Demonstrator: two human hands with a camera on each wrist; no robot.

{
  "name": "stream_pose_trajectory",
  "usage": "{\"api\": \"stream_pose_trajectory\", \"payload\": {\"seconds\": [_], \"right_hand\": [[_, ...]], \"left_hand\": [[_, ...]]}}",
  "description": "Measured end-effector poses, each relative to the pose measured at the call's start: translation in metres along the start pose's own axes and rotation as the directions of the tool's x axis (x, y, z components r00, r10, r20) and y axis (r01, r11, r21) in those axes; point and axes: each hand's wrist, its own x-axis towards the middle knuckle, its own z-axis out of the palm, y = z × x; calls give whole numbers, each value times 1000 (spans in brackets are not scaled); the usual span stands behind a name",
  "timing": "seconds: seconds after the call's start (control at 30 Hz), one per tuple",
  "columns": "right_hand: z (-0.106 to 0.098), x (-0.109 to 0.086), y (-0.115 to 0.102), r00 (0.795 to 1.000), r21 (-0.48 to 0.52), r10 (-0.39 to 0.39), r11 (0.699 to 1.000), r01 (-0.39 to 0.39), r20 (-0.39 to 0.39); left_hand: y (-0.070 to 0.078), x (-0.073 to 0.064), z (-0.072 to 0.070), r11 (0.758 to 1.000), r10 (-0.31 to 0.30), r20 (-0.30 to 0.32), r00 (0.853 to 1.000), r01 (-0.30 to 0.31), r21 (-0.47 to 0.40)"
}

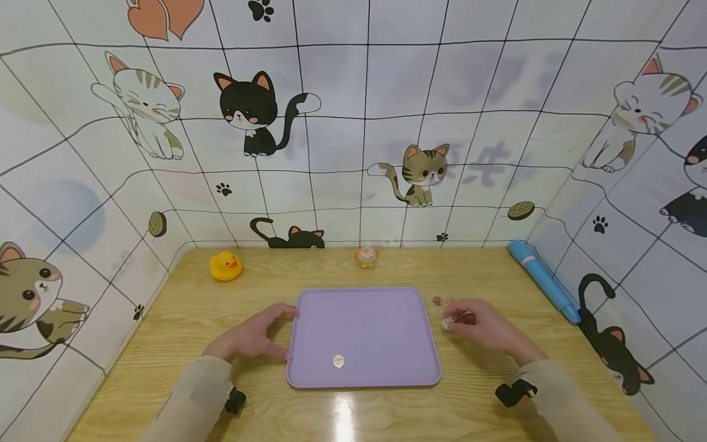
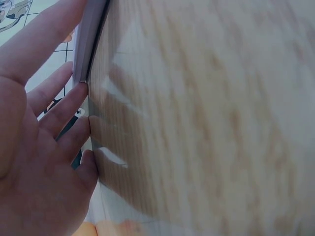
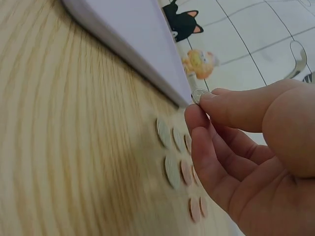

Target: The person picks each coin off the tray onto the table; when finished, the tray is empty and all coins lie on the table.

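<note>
A lilac tray (image 1: 364, 325) lies on the table with one silver coin (image 1: 339, 361) near its front edge. My left hand (image 1: 254, 334) touches the tray's left rim with spread fingers and thumb; in the left wrist view its fingers (image 2: 64, 108) look fairly straight. Just right of the tray, my right hand (image 1: 486, 325) pinches a small silver coin (image 3: 198, 95) between thumb and index finger. Several silver coins (image 3: 172, 171) and copper-coloured coins (image 3: 194, 210) lie on the table below that hand, which hides most of them in the head view.
At the back of the wooden table (image 1: 265, 273) stand a yellow rubber duck (image 1: 226, 266) and a small round figurine (image 1: 367, 256). A blue capped marker (image 1: 544, 280) lies along the right side. Cat-printed cloth walls (image 1: 342, 141) enclose the back and sides.
</note>
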Motion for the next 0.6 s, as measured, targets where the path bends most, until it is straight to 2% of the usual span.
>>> {"api": "stream_pose_trajectory", "payload": {"seconds": [0.27, 0.6], "right_hand": [[-14, -17, 21, 994, -45, 102, 994, -104, -48], [-19, -29, 33, 985, -94, 160, 982, -166, -62]], "left_hand": [[-3, 0, 0, 1000, 5, -4, 1000, -5, 0], [-1, -1, -1, 1000, 17, 3, 1000, -17, -5]]}}
